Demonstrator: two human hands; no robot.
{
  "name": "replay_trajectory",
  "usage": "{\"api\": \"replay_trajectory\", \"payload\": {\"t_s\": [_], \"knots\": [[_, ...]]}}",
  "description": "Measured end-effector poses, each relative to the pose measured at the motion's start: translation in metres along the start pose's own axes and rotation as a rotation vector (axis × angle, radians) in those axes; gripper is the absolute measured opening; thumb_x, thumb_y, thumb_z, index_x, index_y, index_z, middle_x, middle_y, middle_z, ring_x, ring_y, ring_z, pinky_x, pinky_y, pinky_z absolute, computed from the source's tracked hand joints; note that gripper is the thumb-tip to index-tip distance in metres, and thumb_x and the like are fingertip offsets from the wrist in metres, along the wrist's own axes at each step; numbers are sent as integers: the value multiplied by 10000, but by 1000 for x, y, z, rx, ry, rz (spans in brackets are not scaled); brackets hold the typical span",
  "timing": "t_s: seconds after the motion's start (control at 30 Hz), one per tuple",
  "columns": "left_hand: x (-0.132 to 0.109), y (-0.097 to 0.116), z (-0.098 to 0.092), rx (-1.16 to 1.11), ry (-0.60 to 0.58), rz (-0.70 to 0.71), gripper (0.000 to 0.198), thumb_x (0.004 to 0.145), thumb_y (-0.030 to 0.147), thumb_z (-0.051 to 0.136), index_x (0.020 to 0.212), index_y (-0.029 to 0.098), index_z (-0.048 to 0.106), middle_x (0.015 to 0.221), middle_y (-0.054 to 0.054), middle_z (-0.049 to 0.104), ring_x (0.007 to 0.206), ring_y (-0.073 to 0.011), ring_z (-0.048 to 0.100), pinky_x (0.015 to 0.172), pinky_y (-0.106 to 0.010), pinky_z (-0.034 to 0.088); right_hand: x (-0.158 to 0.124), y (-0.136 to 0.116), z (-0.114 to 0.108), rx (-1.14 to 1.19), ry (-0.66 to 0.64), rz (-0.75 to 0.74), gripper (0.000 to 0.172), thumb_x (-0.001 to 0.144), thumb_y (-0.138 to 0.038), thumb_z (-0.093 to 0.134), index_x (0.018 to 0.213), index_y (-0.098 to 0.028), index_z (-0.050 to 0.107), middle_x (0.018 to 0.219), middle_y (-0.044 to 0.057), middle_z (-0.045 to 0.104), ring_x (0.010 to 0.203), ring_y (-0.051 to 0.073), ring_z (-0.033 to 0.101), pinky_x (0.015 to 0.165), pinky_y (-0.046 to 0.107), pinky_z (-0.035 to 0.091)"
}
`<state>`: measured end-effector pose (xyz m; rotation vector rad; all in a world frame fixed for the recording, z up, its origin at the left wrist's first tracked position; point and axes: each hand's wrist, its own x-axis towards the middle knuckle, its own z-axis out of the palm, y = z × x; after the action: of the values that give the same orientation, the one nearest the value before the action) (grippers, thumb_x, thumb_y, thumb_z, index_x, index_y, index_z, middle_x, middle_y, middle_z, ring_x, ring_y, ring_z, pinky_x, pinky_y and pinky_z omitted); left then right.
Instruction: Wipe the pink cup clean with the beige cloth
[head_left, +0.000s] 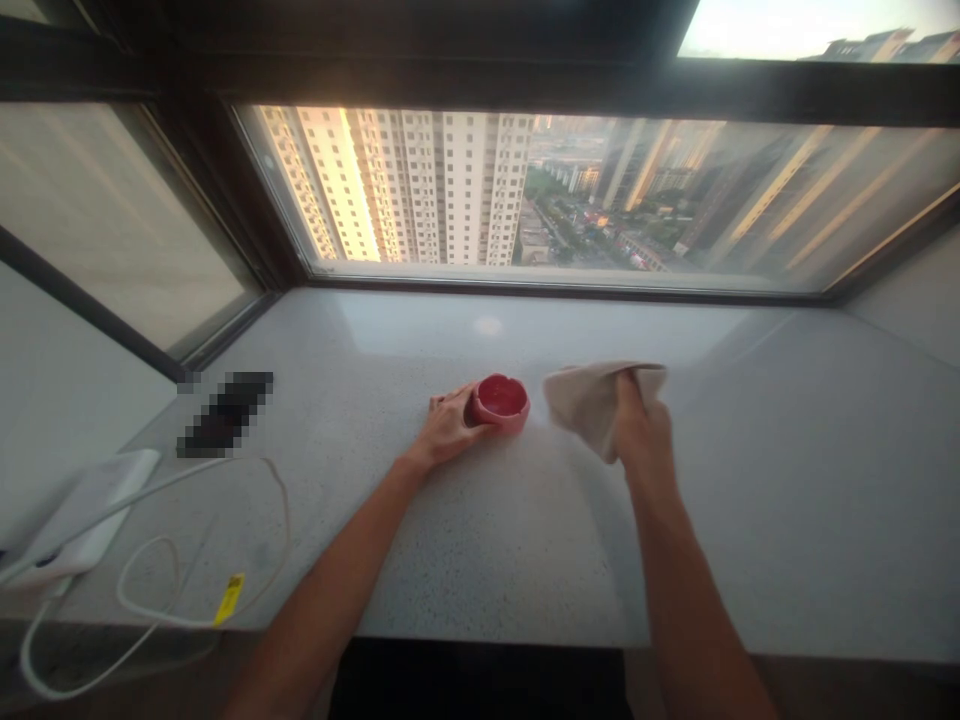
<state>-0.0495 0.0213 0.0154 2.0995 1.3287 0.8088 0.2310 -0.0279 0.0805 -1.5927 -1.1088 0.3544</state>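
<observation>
A small red bowl [504, 412] with a wavy, notched rim is on the pale windowsill [495, 540], near its middle. My left hand [448, 425] grips the bowl's left side, the thumb along the near wall and the fingers behind. Inside, the bowl shows only its red surface. To the right, my right hand [643, 430] clutches a beige cloth [589, 400], bunched under the thumb and hanging out to the left. A gap separates the cloth from the bowl. The cloth is slightly blurred, and I cannot tell whether it touches the sill.
At the left lie a pixelated dark object [226, 415], a white box-shaped device [97, 510] and a looping white cable [281, 500] with a yellow tag [229, 600]. A dark-framed window [525, 290] borders the sill's far side, with tall buildings outside.
</observation>
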Motion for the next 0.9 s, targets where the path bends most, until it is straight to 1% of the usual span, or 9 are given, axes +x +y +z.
{"api": "replay_trajectory", "payload": {"t_s": [0.1, 0.17, 0.23, 0.3, 0.43, 0.6, 0.7, 0.8, 0.9], "knots": [[0, -1, 0, -23, -3, -15, 816, 846, 587, 831, 1546, 241, 594, 1639, -171, 578, 1553, -415, 503, 1318, -600, 291, -46, -22, -17, -303, 120, -356, 662, 1094, -485, 419, 1638, -119, 506, 1663, 232, 527, 1620, 459, 370, 1276, 753, 257], [-1, -4, -2, -57, -4, -25, 808, 842, 550, 819, 1552, 235, 595, 1646, -167, 571, 1568, -427, 483, 1327, -616, 284, -90, -22, -11, -464, -99, -558, 717, 1068, -350, 461, 1744, -166, 309, 1788, 184, 339, 1687, 459, 209, 1304, 807, 64], [0, -9, -5, -133, -8, -29, 735, 882, 469, 742, 1562, 232, 592, 1665, -145, 553, 1599, -410, 448, 1344, -604, 281, -134, -11, 3, -529, -397, -690, 851, 1014, -244, 523, 1780, -185, 158, 1796, 186, 307, 1679, 452, 247, 1318, 803, 49], [1, -15, -6, -241, 2, -33, 647, 929, 375, 614, 1557, 218, 606, 1674, -116, 544, 1630, -368, 415, 1367, -564, 278, -168, 3, 16, -511, -619, -757, 967, 976, -268, 607, 1780, -147, 84, 1778, 220, 323, 1657, 461, 305, 1331, 789, 99], [4, -23, 0, -359, 72, -35, 612, 961, 286, 489, 1550, 182, 618, 1633, -105, 594, 1601, -306, 474, 1381, -524, 292, -190, 10, 28, -459, -774, -731, 1024, 974, -510, 707, 1769, -139, 179, 1783, 224, 286, 1660, 478, 282, 1334, 782, 153], [6, -25, 5, -189, 229, -12, 577, 988, 273, 491, 1538, 161, 627, 1588, -128, 639, 1525, -291, 564, 1350, -507, 373, -146, -18, 18, -303, -794, -653, 872, 1038, -610, 602, 1751, -214, 292, 1754, 162, 395, 1640, 408, 371, 1342, 722, 231], [6, -30, 1, 19, 333, 19, 577, 983, 235, 491, 1540, 159, 624, 1596, -133, 630, 1552, -307, 522, 1357, -531, 346, -87, -21, 16, -233, -564, -543, 612, 1135, -474, 396, 1689, -218, 450, 1694, 134, 519, 1614, 317, 441, 1341, 608, 322], [4, -35, 1, 192, 334, -18, 609, 984, 245, 486, 1568, 102, 580, 1654, -191, 555, 1629, -362, 405, 1370, -591, 268, -27, 2, 29, -371, -406, -457, 615, 1131, -389, 295, 1632, -115, 522, 1660, 195, 549, 1615, 326, 434, 1319, 575, 353], [0, -39, 5, 309, 256, -79, 617, 1022, 271, 422, 1586, 53, 541, 1699, -252, 470, 1646, -410, 362, 1356, -652, 227, 6, 39, 49, -656, -447, -371, 643, 1112, -341, 289, 1654, -36, 452, 1754, 231, 393, 1671, 368, 304, 1336, 593, 278]]}}
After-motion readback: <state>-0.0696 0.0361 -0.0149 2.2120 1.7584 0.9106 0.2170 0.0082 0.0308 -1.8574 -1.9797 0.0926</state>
